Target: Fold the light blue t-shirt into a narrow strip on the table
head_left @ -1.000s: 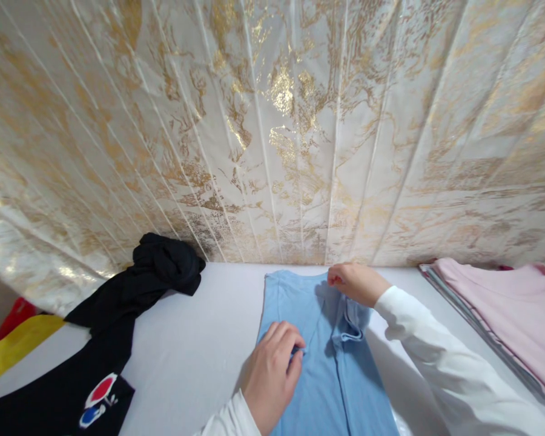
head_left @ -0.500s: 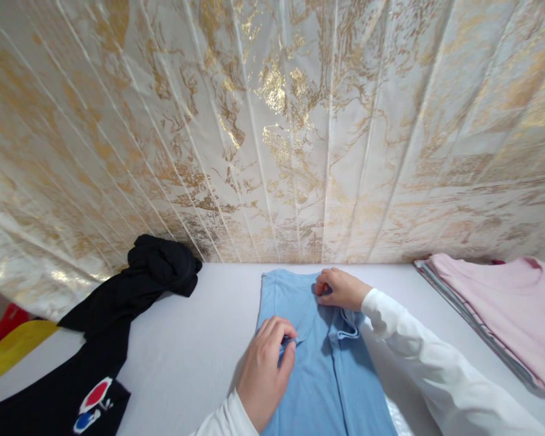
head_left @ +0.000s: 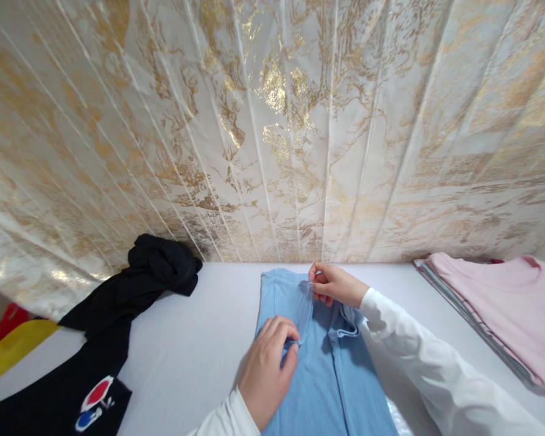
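Note:
A light blue garment (head_left: 327, 375) lies flat on the white table (head_left: 195, 357), running from the wall toward me. My left hand (head_left: 267, 369) rests on its left side and pinches a fold of the blue fabric between thumb and fingers. My right hand (head_left: 333, 283), in a white sleeve, pinches the fabric near the garment's far edge and lifts it slightly. A small strap loop shows just below the right hand.
A black garment (head_left: 118, 321) with a red and blue logo sprawls at the left. Yellow and red cloth (head_left: 13, 345) lies at the far left edge. A stack of folded clothes topped by pink (head_left: 504, 315) sits at the right. A gold-patterned wall (head_left: 272, 133) backs the table.
My right hand has slid left along the blue garment's far edge and now pinches and lifts the fabric. My left hand has shifted slightly left, still gripping the fold.

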Action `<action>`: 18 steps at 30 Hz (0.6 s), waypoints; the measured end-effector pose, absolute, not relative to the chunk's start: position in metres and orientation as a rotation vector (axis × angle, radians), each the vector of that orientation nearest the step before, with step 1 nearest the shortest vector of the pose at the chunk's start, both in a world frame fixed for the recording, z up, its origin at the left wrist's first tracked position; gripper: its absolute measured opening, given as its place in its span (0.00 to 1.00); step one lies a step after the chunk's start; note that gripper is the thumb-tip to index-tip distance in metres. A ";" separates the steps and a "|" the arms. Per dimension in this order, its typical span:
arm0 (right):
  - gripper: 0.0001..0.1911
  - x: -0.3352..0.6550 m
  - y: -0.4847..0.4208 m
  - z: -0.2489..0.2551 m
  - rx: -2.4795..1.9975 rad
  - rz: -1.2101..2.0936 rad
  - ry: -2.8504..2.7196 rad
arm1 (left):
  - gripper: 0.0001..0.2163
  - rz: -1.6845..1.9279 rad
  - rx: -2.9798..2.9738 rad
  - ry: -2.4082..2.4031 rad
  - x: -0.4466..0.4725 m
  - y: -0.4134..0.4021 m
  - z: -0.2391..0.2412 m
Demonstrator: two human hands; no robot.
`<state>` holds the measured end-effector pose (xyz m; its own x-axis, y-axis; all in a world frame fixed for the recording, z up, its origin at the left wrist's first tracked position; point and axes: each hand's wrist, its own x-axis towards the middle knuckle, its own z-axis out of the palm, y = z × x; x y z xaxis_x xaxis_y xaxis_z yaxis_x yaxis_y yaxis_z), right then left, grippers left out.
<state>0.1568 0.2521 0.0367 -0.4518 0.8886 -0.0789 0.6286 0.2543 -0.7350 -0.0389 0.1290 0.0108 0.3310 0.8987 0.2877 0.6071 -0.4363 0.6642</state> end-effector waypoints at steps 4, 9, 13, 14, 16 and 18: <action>0.12 0.163 0.253 0.037 -1.462 0.863 -2.213 | 0.09 0.869 2.184 1.329 -0.038 0.128 0.012; 0.13 0.160 0.249 0.039 -1.527 0.653 -2.324 | 0.11 0.824 2.234 1.342 -0.037 0.128 0.012; 0.13 0.159 0.246 0.044 -1.537 0.600 -2.416 | 0.11 0.791 2.258 1.336 -0.038 0.128 0.013; 0.12 0.158 0.245 0.045 -1.538 0.584 -2.430 | 0.10 0.790 2.255 1.332 -0.038 0.128 0.013; 0.12 0.156 0.242 0.048 -1.540 0.538 -2.430 | 0.09 0.800 2.242 1.311 -0.038 0.129 0.015; 0.13 0.150 0.238 0.051 -1.519 0.492 -2.401 | 0.09 0.823 2.232 1.276 -0.038 0.131 0.017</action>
